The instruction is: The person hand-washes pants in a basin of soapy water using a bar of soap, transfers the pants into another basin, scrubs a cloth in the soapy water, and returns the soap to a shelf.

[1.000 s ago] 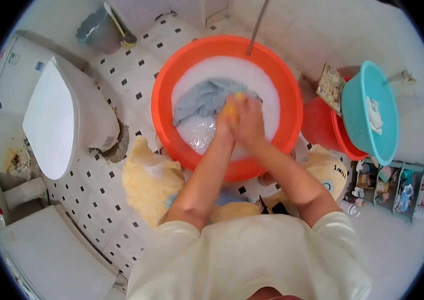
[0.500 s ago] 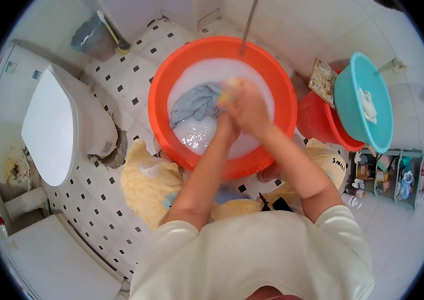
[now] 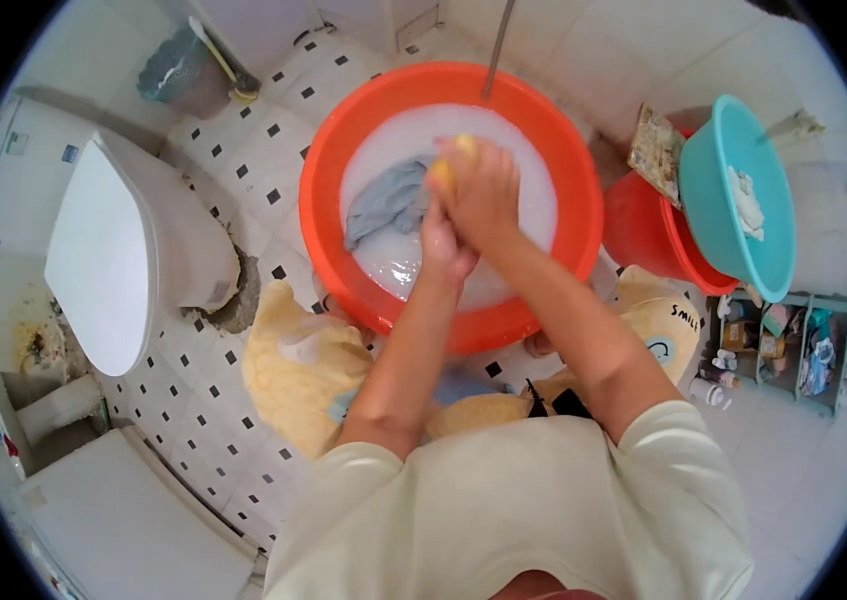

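Both my hands are together over a large orange basin (image 3: pixel 329 250) of cloudy, soapy water (image 3: pixel 534 200). A small yellow item (image 3: pixel 444 176), blurred, shows between them. My right hand (image 3: pixel 487 195) is closed over it from above, fingers pointing away from me. Beneath and to the left, my left hand (image 3: pixel 446 240) is pressed against the right palm; its fingers are mostly hidden. Grey-blue cloth (image 3: pixel 389 203) lies bunched in the water, just left of my hands and partly behind them.
A toilet (image 3: pixel 104 260) stands at the left, a bin with a brush (image 3: pixel 189 75) behind it. On the right are a red bucket (image 3: pixel 644 232), a turquoise basin (image 3: pixel 724 190) holding white cloth, and a small shelf (image 3: pixel 784 350). A thin hose (image 3: pixel 499 50) reaches the orange basin.
My hands stay together and have shifted over the water with the yellow item, rubbing positions changing. The grey-blue cloth shows less spread out than a second ago. The view has tilted slightly.
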`<state>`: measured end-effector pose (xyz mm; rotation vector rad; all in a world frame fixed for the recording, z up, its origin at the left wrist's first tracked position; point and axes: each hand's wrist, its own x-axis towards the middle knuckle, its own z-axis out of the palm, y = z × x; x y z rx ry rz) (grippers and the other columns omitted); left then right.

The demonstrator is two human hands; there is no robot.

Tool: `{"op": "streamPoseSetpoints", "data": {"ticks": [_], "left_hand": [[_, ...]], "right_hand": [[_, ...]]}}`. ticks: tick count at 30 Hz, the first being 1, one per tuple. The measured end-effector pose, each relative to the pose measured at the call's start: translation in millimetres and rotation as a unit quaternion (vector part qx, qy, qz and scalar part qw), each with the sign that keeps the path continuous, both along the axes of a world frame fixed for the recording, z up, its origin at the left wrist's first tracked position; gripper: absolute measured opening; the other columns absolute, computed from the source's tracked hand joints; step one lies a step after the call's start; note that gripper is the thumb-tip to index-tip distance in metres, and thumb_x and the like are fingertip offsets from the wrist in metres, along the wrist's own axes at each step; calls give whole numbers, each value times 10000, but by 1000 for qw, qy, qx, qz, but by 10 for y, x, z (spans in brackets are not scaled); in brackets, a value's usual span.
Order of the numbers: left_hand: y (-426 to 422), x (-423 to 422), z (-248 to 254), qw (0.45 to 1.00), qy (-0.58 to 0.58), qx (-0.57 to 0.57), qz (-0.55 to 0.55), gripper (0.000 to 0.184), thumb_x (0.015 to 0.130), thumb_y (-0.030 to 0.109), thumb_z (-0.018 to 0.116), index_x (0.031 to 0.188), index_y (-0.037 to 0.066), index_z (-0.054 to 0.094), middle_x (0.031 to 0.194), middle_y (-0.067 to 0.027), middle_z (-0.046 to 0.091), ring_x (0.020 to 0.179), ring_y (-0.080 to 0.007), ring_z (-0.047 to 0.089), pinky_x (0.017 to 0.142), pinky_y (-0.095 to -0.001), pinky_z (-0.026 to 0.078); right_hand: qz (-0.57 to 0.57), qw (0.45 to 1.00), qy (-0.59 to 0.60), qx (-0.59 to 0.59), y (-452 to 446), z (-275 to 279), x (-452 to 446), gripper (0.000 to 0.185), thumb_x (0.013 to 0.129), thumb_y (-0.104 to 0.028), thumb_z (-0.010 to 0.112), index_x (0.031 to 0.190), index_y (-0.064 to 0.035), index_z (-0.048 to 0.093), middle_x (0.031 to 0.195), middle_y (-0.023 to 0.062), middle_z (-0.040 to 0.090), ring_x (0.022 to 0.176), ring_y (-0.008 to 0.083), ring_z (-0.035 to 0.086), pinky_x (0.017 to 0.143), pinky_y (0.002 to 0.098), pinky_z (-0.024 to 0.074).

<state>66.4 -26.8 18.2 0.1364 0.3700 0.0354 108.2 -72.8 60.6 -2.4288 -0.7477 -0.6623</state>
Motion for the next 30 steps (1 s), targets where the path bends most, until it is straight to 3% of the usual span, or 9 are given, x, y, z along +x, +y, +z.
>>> {"op": "streamPoseSetpoints", "data": {"ticks": [3, 4, 6, 9, 13, 16, 21, 24, 30], "left_hand": [[41, -63, 29, 998, -61, 21, 6, 508, 922, 449, 348, 1208, 41, 450, 1184, -97, 522, 1070, -278, 502, 920, -409, 403], [77, -44, 48, 999, -47, 0, 5, 511, 920, 449, 352, 1202, 35, 454, 1183, -103, 523, 1064, -280, 506, 916, -409, 406], [148, -6, 68, 999, -18, -46, 7, 517, 917, 450, 360, 1189, 23, 463, 1180, -115, 524, 1052, -284, 515, 907, -408, 413], [187, -4, 138, 993, -95, -56, 43, 441, 920, 374, 392, 1153, 12, 488, 1134, -125, 546, 1007, -276, 539, 887, -402, 428], [227, 4, -359, 999, 8, -34, -30, 349, 876, 252, 404, 1105, 12, 514, 1067, -111, 568, 1003, -253, 548, 898, -382, 438], [174, 10, -223, 999, 30, 4, 23, 374, 889, 280, 370, 1130, 27, 502, 1116, -104, 546, 1038, -247, 526, 909, -385, 429], [88, -178, 74, 996, -69, -50, -3, 454, 901, 379, 376, 1232, 75, 441, 1222, -88, 487, 1139, -254, 455, 969, -407, 364], [41, -80, -88, 999, -24, -27, -18, 482, 902, 409, 375, 1254, 82, 422, 1229, -90, 483, 1143, -260, 451, 973, -410, 355], [124, 44, -100, 998, -54, -9, -24, 473, 904, 395, 396, 1261, 86, 416, 1239, -104, 473, 1122, -257, 455, 957, -402, 359]], "right_hand": [[-5, 997, 83, -5, -127, -202, 677, 335, 859, -344, 518, 1043, -67, 554, 1007, 137, 546, 879, 271, 515, 763, 394, 412], [19, 963, 231, 140, -270, -356, 744, 345, 870, -357, 503, 1058, -71, 546, 1010, 114, 549, 872, 242, 514, 762, 377, 414], [69, 770, 495, 397, -467, -632, 848, 366, 893, -383, 472, 1088, -78, 531, 1015, 69, 553, 860, 183, 514, 758, 344, 417], [12, 559, 647, 518, -519, -736, 429, 376, 909, -376, 436, 1135, -84, 502, 974, 30, 539, 870, 124, 500, 772, 307, 417], [102, 676, 581, 442, -310, -473, 274, 417, 886, -360, 466, 1216, -105, 473, 1002, 66, 544, 950, 196, 506, 836, 324, 401], [175, 961, 189, 98, -149, -283, 39, 364, 844, -309, 511, 1158, -127, 526, 1018, 113, 540, 928, 259, 517, 846, 375, 394], [320, 947, -10, -34, -124, 52, -607, 403, 667, -326, 657, 1039, -183, 595, 964, 105, 550, 902, 309, 505, 759, 436, 392], [96, 995, -16, -21, 79, 28, -115, 415, 637, -324, 683, 1027, -211, 600, 945, 89, 541, 901, 298, 495, 743, 430, 394], [65, 990, 127, 10, -40, -316, 167, 364, 690, -322, 663, 1029, -203, 599, 955, 113, 510, 889, 295, 476, 754, 444, 396]]}}
